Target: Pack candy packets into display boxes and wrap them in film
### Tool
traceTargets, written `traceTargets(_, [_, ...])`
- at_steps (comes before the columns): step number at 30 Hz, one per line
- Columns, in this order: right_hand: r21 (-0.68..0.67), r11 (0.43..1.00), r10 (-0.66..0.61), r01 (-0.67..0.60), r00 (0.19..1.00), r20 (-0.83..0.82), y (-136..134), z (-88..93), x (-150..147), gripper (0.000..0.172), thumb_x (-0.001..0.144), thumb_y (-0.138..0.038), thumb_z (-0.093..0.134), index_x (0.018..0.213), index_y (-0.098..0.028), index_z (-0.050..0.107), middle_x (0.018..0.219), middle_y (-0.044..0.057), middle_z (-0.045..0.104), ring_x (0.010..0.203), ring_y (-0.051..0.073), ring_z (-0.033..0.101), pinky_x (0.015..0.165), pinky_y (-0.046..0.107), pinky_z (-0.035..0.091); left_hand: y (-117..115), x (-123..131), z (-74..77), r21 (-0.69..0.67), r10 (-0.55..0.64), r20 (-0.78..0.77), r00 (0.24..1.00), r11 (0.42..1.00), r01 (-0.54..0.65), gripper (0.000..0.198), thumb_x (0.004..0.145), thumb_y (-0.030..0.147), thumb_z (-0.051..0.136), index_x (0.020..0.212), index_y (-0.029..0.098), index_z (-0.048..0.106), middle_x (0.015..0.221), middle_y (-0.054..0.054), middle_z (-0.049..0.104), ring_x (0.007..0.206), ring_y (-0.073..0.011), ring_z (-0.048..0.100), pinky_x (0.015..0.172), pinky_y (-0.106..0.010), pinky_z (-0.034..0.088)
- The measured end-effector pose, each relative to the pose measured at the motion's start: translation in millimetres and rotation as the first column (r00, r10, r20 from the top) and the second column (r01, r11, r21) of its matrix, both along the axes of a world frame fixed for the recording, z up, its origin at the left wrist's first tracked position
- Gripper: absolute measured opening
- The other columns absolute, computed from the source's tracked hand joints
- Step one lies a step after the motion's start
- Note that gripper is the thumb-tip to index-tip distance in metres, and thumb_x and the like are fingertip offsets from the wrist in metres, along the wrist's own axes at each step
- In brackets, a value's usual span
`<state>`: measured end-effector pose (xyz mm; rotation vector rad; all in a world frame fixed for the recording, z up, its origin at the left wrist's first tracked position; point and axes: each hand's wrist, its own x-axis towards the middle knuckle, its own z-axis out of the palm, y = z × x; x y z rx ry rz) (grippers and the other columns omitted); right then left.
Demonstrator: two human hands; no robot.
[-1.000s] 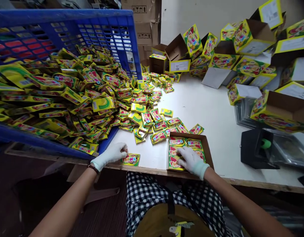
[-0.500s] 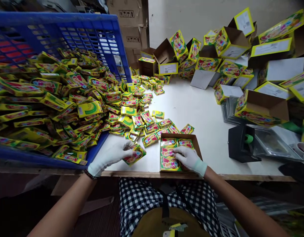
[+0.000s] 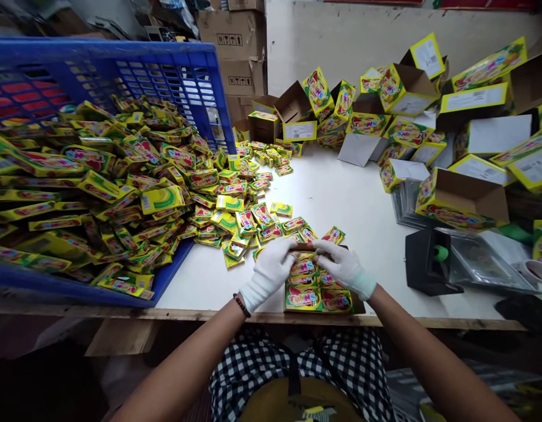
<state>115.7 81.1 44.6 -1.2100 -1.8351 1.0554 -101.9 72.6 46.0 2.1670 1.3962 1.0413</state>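
A brown open carton (image 3: 359,306) lies at the table's front edge, with rows of small yellow-green packets (image 3: 302,297) lying flat in it. My left hand (image 3: 274,266), in a white glove, is at the carton's far left part, its fingers bent over the packets there. My right hand (image 3: 339,266), also gloved, is at the far side of the carton with curled fingertips close to the left ones. What the fingertips hold, if anything, is hidden. Loose packets (image 3: 246,223) lie on the table just beyond and left of the carton.
A blue crate (image 3: 183,269) heaped with packets fills the left. Printed display boxes (image 3: 462,199) are piled at the back right. A black tape dispenser (image 3: 424,264) with green tape stands right of my hands, beside clear plastic trays (image 3: 482,261). Brown cartons (image 3: 236,53) are stacked behind.
My left hand has moved right from beside the crate to the carton, and the packet it held is no longer distinguishable. My right hand has shifted slightly up toward the carton's far side.
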Motion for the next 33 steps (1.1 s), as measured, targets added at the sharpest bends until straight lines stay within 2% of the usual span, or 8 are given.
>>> traceTargets(2, [-0.071,0.996,-0.059,0.060,0.998,0.015,6,-16.9,5,0.032,0.082,-0.028,0.053,0.107,-0.017,0.071,0.104,0.007,0.073,0.100,0.022,0.067,0.093,0.038,0.053,18,-23,-8.8,0.064,0.207,-0.122,0.971,0.978,-0.201,0.026,0.090,0.030,0.053,0.111,0.017,0.062,0.113,-0.011,0.065,0.110,-0.0258,0.057,0.100,-0.041,0.044])
traceTargets(5, [-0.182,0.977,-0.096,0.113,0.990,0.100,11,-42.8,7,0.033,0.081,-0.025,0.052,0.105,-0.017,0.073,0.104,0.007,0.074,0.098,0.023,0.067,0.092,0.039,0.054,40,-64,-27.1,0.071,0.533,-0.336,0.776,0.836,-0.544,0.058,0.079,0.046,0.065,0.123,0.010,0.056,0.122,-0.020,0.057,0.114,-0.0353,0.052,0.099,-0.048,0.042])
traceTargets(11, [-0.196,0.978,-0.012,0.067,0.963,0.271,11,-68.2,-2,0.031,0.078,-0.019,0.059,0.103,-0.021,0.078,0.103,0.006,0.071,0.097,0.022,0.066,0.096,0.037,0.050,57,-101,-45.7,0.062,0.560,-0.535,0.633,0.773,-0.631,0.085,0.072,0.060,0.065,0.141,0.017,0.042,0.134,-0.019,0.046,0.116,-0.0382,0.048,0.096,-0.048,0.040])
traceTargets(15, [-0.151,0.989,0.056,0.010,0.901,0.430,9,-69.8,-9,0.031,0.082,-0.022,0.061,0.108,-0.021,0.077,0.103,0.008,0.063,0.092,0.021,0.063,0.091,0.034,0.050,76,-89,-39.4,0.026,0.472,-0.462,0.751,0.853,-0.521,0.072,0.068,0.049,0.072,0.132,0.021,0.053,0.139,-0.019,0.043,0.125,-0.0417,0.041,0.103,-0.052,0.033])
traceTargets(19, [-0.161,0.987,0.086,-0.018,0.901,0.426,10,-69.2,-10,0.029,0.084,-0.020,0.059,0.105,-0.020,0.078,0.103,0.008,0.060,0.094,0.020,0.063,0.091,0.030,0.049,96,-89,-27.3,-0.079,0.384,-0.302,0.873,0.902,-0.424,0.034,0.072,0.033,0.066,0.102,0.019,0.066,0.112,-0.015,0.061,0.112,-0.0335,0.053,0.099,-0.044,0.039])
traceTargets(27, [-0.011,0.991,-0.125,0.131,0.961,0.246,2,-65.7,-5,0.029,0.088,-0.030,0.054,0.107,-0.019,0.073,0.106,0.009,0.069,0.105,0.025,0.063,0.100,0.041,0.046,64,-106,5.3,-0.224,0.530,0.180,0.829,0.843,-0.490,0.038,0.089,0.046,0.040,0.101,0.015,0.061,0.094,-0.012,0.067,0.087,-0.0250,0.064,0.083,-0.040,0.051])
traceTargets(30, [-0.067,0.984,-0.166,0.164,0.985,-0.033,1,-44.9,-13,0.033,0.089,-0.035,0.054,0.115,-0.021,0.069,0.116,0.008,0.069,0.110,0.024,0.063,0.100,0.039,0.048,40,-70,9.8,-0.362,0.411,0.344,0.844,0.888,-0.285,0.043,0.089,0.053,0.042,0.103,0.016,0.061,0.095,-0.010,0.070,0.079,-0.0200,0.067,0.073,-0.035,0.056])
traceTargets(33, [-0.176,0.980,0.035,-0.097,0.944,-0.327,7,-15.8,-25,0.050,0.085,-0.042,0.064,0.131,-0.023,0.059,0.126,0.008,0.066,0.109,0.023,0.064,0.095,0.037,0.052,22,-21,14.1,-0.561,0.264,0.602,0.754,0.812,0.163,0.041,0.086,0.050,0.054,0.109,0.017,0.062,0.100,-0.010,0.071,0.078,-0.0188,0.068,0.070,-0.034,0.058])
